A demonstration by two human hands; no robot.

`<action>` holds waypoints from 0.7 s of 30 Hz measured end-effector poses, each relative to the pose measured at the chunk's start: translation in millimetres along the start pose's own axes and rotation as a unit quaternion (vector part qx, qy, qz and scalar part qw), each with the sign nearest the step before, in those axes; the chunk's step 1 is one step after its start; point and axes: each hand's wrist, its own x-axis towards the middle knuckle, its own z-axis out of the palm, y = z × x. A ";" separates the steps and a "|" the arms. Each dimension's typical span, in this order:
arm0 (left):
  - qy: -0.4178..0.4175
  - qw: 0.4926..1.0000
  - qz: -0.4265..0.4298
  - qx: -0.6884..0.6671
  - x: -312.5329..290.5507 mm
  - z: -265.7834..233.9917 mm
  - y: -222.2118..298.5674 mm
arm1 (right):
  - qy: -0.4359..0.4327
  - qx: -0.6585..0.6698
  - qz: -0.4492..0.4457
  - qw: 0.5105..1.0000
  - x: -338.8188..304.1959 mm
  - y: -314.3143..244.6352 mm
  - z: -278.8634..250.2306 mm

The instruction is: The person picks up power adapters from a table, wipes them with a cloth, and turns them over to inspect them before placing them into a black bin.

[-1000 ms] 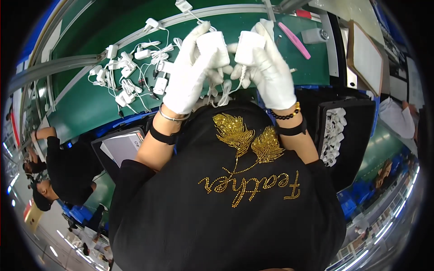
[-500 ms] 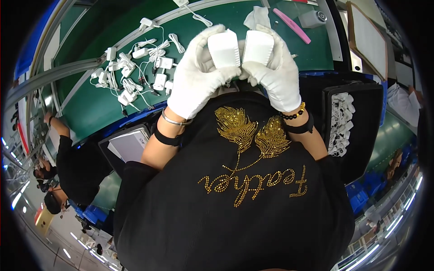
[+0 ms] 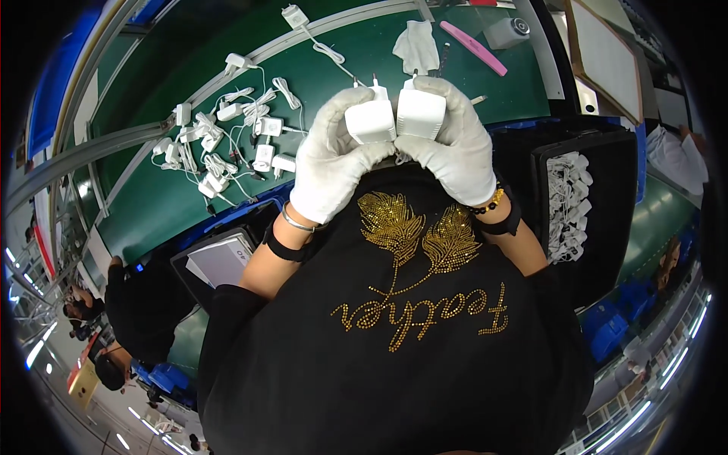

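Observation:
White gloves cover both my hands, held close together in front of my chest above the green bench. My left hand (image 3: 331, 152) is closed around a white power adapter (image 3: 371, 121) with its plug pins pointing away from me. Beside it, my right hand (image 3: 460, 148) grips a second white power adapter (image 3: 421, 114), also with pins pointing away. The two adapters stand side by side, nearly touching, their ribbed edges toward me. On the bench to the left lie several white adapters with coiled cables (image 3: 262, 125). One more adapter (image 3: 294, 15) rests on the rail at the far side.
A white cloth (image 3: 416, 47), a pink strip-shaped tool (image 3: 473, 48) and a clear bottle (image 3: 506, 32) lie at the far right of the bench. To my right, a black bin (image 3: 540, 205) holds several bundled adapters. Papers (image 3: 221, 256) sit in a tray at my left. Another person (image 3: 144, 303) works at the left.
Both adapters have come slightly nearer to me and tilted, so their pins now show at the far ends. My hands moved down with them.

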 end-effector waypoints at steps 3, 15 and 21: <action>-0.009 0.999 0.046 0.011 2.4 0.6 -5.3 | -0.017 -0.017 -0.010 1.000 -2.4 0.4 -4.5; 0.024 0.995 0.074 0.067 27.1 8.6 -5.1 | 0.016 -0.403 -0.098 0.910 25.1 10.9 2.4; -0.028 0.980 0.119 0.157 45.8 -0.7 0.3 | 0.031 -0.368 -0.094 0.924 38.9 13.9 8.8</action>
